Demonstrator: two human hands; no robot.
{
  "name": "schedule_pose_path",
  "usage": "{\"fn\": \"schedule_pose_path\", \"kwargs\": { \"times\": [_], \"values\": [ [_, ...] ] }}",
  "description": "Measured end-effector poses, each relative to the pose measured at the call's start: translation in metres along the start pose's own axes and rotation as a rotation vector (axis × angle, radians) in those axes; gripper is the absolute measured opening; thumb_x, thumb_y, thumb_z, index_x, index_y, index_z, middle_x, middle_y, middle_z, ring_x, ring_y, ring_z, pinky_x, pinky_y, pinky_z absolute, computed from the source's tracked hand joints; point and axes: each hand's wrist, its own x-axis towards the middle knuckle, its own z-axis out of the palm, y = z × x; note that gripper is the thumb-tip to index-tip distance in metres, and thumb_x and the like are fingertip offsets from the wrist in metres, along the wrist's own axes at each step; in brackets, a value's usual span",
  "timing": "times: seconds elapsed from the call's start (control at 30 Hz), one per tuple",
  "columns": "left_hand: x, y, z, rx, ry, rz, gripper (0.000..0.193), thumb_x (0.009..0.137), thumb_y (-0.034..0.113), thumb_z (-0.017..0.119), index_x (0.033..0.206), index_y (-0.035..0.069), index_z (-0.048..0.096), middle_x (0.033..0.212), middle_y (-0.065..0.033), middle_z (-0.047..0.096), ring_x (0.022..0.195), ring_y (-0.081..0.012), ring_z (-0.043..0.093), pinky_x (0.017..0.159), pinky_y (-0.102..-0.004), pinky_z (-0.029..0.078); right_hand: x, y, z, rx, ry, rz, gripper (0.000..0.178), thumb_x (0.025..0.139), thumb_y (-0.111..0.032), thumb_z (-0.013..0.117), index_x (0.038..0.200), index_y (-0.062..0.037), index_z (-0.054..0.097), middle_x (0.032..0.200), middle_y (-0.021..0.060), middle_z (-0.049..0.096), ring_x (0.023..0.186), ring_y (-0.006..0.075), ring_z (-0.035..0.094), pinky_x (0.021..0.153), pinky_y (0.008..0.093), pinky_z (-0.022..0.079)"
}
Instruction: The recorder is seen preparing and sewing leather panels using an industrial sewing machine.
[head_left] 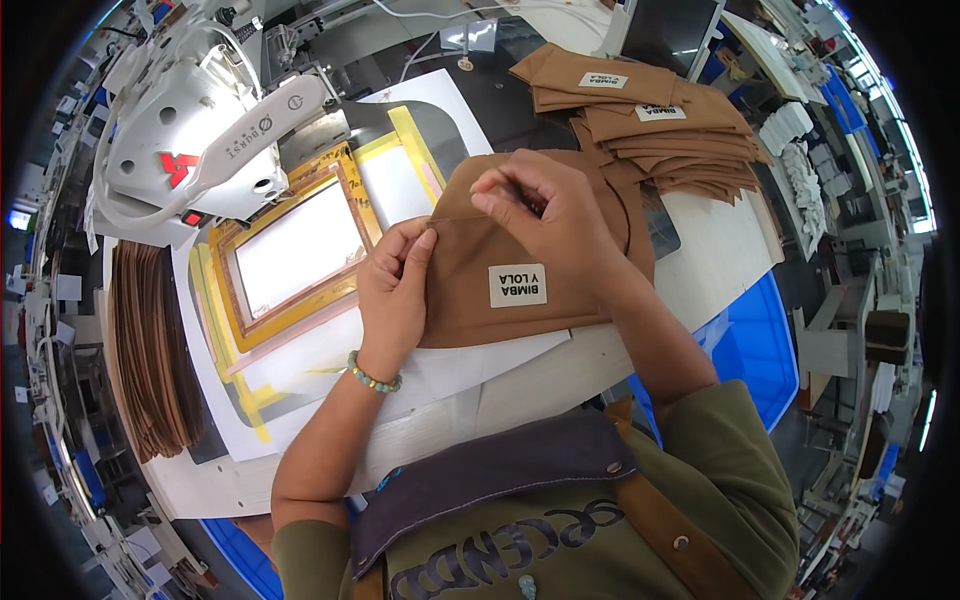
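A brown fabric piece (465,318) with a curved far edge lies in front of me. Sewn on it is a white rectangular label (518,286) with dark print, upside down from my side. My left hand (393,285) pinches the fabric's left edge between thumb and fingers. Above the same piece, my right hand (545,205) is closed, thumb against curled fingers. A faint thin line like a thread runs between the two hands, but what the right fingers grip is too small to make out.
Left of the fabric stands a white sewing machine (200,130) over a yellow clamp frame (228,300). Brown pieces are packed in a stack (150,350) at far left. More labelled pieces form a pile (690,150) at far right, near a screen (668,35). A blue bin (765,345) sits below the table's right edge.
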Motion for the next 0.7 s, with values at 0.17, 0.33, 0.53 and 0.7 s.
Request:
{"fn": "schedule_pose_path", "kwargs": {
  "times": [0.17, 0.33, 0.53, 0.7],
  "values": [
    [-0.002, -0.001, 0.002, -0.035, -0.011, 0.017, 0.023, 0.113, 0.015, 0.066, 0.126, -0.002, 0.076, 0.106, 0.0009, 0.076, 0.096, -0.0044, 0.062, 0.088, -0.0224, 0.051, -0.005, 0.006, 0.01, -0.067, -0.076, -0.155, 0.019, 0.097, -0.012, 0.083, 0.108, 0.0009, 0.075, 0.09, 0.0055, 0.067, 0.075, 0.0145, 0.059, 0.067, 0.0299, 0.048],
    [-0.001, -0.009, -0.003, 0.087, 0.011, 0.111, 0.021, 0.112, 0.013, 0.066, 0.126, -0.001, 0.075, 0.107, -0.0005, 0.076, 0.098, -0.0068, 0.063, 0.091, -0.0248, 0.051, -0.007, -0.003, 0.008, -0.176, -0.123, -0.117, 0.023, 0.092, -0.015, 0.087, 0.101, 0.0004, 0.072, 0.09, 0.0091, 0.068, 0.073, 0.0213, 0.063, 0.066, 0.0336, 0.05],
    [-0.002, -0.005, 0.0, 0.006, 0.054, 0.023, 0.02, 0.112, 0.013, 0.066, 0.124, -0.001, 0.076, 0.106, -0.0001, 0.075, 0.097, -0.0068, 0.063, 0.09, -0.0241, 0.051, -0.029, 0.001, 0.026, -0.476, -0.086, -0.452, 0.022, 0.082, -0.01, 0.087, 0.098, -0.009, 0.073, 0.091, 0.0041, 0.066, 0.075, 0.0261, 0.069, 0.061, 0.0375, 0.053],
    [-0.003, -0.002, -0.005, -0.049, 0.025, -0.117, 0.02, 0.112, 0.014, 0.067, 0.124, -0.001, 0.076, 0.106, 0.0005, 0.075, 0.097, -0.0042, 0.063, 0.088, -0.0215, 0.05, -0.035, 0.009, 0.043, -0.582, -0.099, -0.59, 0.026, 0.078, -0.007, 0.082, 0.102, -0.0106, 0.074, 0.092, 0.0024, 0.066, 0.077, 0.0207, 0.071, 0.06, 0.0349, 0.054]
  ]
}}
